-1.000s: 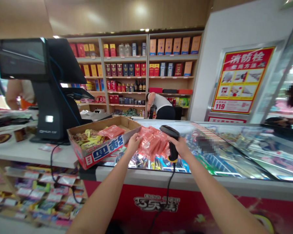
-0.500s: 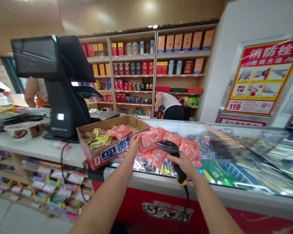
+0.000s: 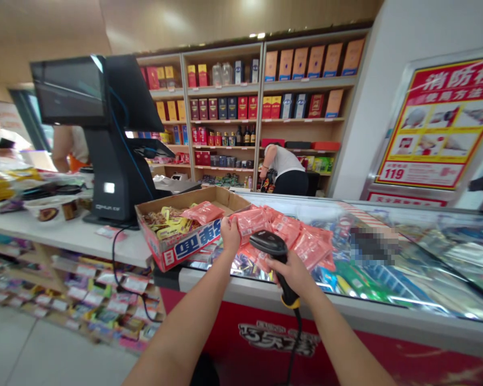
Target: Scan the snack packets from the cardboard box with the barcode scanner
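Note:
My left hand (image 3: 230, 231) pinches the left end of a pink snack packet (image 3: 251, 221), one of several pink packets (image 3: 306, 244) spread on the glass lid of a chest freezer (image 3: 406, 279). My right hand (image 3: 290, 273) is wrapped round the handle of a black barcode scanner (image 3: 268, 244), whose head points at the held packet from just below it. The scanner's cable (image 3: 293, 343) hangs down in front of the red freezer front.
An open cardboard box (image 3: 177, 249) with yellow and pink packets sits left of my hands, overhanging the white counter (image 3: 64, 236). A black till with two screens (image 3: 104, 134) stands behind it. Shelves of boxes and bottles (image 3: 245, 107) line the back wall, where a person (image 3: 285, 169) bends over.
The scanner has come down from above the packets to just below and in front of them, tilted towards the held packet. My view has shifted left. My left hand keeps its grip.

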The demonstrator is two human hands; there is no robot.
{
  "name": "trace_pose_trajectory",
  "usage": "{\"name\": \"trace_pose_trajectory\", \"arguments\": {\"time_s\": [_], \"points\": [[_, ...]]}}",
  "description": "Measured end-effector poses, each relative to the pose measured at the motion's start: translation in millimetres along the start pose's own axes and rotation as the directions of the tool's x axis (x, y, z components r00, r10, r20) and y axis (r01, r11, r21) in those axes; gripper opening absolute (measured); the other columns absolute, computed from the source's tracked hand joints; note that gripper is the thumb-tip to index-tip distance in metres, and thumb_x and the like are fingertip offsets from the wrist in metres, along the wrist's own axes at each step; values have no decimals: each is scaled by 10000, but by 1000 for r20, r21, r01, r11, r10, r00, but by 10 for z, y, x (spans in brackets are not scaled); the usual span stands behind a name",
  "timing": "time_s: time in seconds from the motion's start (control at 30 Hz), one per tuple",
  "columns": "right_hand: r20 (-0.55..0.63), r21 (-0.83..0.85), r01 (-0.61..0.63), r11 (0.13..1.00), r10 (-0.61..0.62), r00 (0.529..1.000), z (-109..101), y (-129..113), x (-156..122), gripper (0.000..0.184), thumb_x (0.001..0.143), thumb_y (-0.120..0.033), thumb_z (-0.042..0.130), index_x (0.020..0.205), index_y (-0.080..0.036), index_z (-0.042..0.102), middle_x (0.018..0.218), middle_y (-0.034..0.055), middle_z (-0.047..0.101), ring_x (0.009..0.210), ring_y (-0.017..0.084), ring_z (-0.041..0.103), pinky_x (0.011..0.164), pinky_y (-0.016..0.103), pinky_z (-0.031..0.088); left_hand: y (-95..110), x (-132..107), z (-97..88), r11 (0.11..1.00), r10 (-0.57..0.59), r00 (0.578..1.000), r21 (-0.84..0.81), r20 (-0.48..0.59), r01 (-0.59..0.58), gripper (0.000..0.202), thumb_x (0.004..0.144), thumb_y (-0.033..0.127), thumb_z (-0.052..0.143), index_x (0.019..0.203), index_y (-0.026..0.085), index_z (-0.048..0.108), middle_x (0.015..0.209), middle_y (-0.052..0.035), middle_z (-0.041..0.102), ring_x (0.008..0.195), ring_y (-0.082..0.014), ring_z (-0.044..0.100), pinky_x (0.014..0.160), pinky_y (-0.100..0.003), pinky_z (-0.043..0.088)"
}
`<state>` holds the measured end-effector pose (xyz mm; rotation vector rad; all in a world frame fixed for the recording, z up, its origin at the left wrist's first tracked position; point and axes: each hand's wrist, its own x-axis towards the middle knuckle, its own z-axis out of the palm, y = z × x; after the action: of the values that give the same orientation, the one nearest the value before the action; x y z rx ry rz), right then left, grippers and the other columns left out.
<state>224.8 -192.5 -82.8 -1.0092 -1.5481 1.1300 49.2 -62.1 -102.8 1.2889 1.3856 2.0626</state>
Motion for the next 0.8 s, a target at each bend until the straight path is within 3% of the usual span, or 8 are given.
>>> {"name": "trace_pose_trajectory", "arguments": {"time_s": [0.2, 0.4, 0.53, 0.67, 0.8], "points": [[0, -64, -13, 998, 13, 1000, -25, -50, -22, 129, 714, -278, 676, 618, -197, 644, 387, -20, 560, 306, 123, 481, 325, 216, 371, -9, 13, -3, 999, -11, 1000, -32, 1, 11, 282, 888, 325, 506, 646, 226, 401, 632, 34, 438, 624, -142, 429, 634, -253, 355], [-21, -1, -12, 1000, 12, 1000, -105, -95, 106, 179, 692, -346, 690, 615, -197, 628, 386, -14, 552, 321, 138, 496, 350, 244, 406, 132, 81, 28, 999, -3, 1000, 46, -18, 4, 277, 900, 316, 487, 654, 227, 398, 637, 25, 469, 643, -150, 469, 661, -267, 392], [-125, 193, 37, 980, -13, 992, -253, -221, 382, 205, 647, -380, 712, 623, -190, 638, 416, -14, 560, 341, 131, 502, 351, 240, 419, 302, 445, 91, 991, -58, 994, 118, -96, 69, 209, 913, 307, 446, 724, 217, 450, 767, -22, 581, 767, -179, 573, 734, -290, 445], [-131, 333, 9, 943, 36, 991, -386, -316, 598, 243, 654, -408, 703, 618, -177, 639, 407, -17, 533, 325, 126, 472, 326, 252, 423, 451, 958, 111, 975, -164, 973, 120, -163, 185, 162, 916, 277, 417, 840, 187, 529, 946, -89, 648, 890, -212, 634, 753, -310, 482], [-107, 368, 9, 930, 33, 994, -453, -308, 630, 250, 667, -405, 698, 635, -162, 648, 418, -15, 534, 332, 121, 476, 333, 250, 427, 551, 1301, 61, 951, -224, 969, 193, -106, 241, 206, 931, 207, 395, 1011, 112, 559, 1034, -162, 665, 923, -247, 657, 750, -339, 497]]}}
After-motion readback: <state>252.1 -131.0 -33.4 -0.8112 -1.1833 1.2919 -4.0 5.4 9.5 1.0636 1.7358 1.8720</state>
